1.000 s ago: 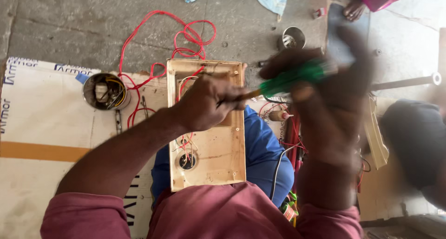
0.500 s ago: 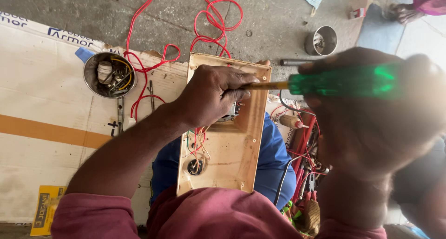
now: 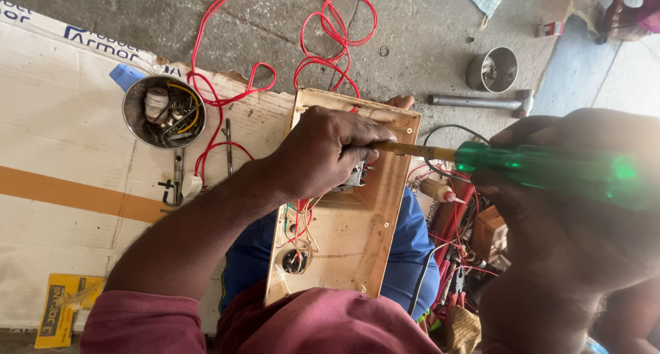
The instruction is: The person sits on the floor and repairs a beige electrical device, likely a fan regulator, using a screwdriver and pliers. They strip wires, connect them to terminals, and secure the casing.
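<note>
Left hand (image 3: pixel 323 158): closed over a small grey fitting (image 3: pixel 355 179) inside the wooden board box (image 3: pixel 350 244), fingertips pinching the metal shaft where it meets the fitting.
Right hand (image 3: pixel 570 223): wrapped around the green-handled screwdriver (image 3: pixel 550 172), close to the camera and partly blurred; grip closed on the handle.
Screwdriver: lies nearly level, handle at right, tip pointing left into the box under the left fingers; the tip itself is hidden.
Wooden board box: rests on the person's lap over blue cloth (image 3: pixel 412 258), open side up, with a round dark socket (image 3: pixel 294 261) near its lower end.
Red wire (image 3: pixel 330 24): loops across the concrete floor (image 3: pixel 103 10) and enters the box at its top edge; thinner red and green leads run inside, beside the socket.
Steel bowl (image 3: pixel 163 111): stands on the cardboard sheet (image 3: pixel 62 141), holding small parts.
Steel cup (image 3: pixel 493 69): stands on the floor, just beside a hammer (image 3: pixel 481 103).
Risk, slip: the tip may jump off the fastener and jab the left fingers, since they sit directly at the point of contact.
Risk, wiring: a skidding tip could nick the leads lying near the fitting.
Risk, support: the box is only balanced on the lap, so sideways pressure could tilt it.
Change from earlier frame: the view now sits closer, and the screwdriver handle appears further right; both hands keep the same hold.
</note>
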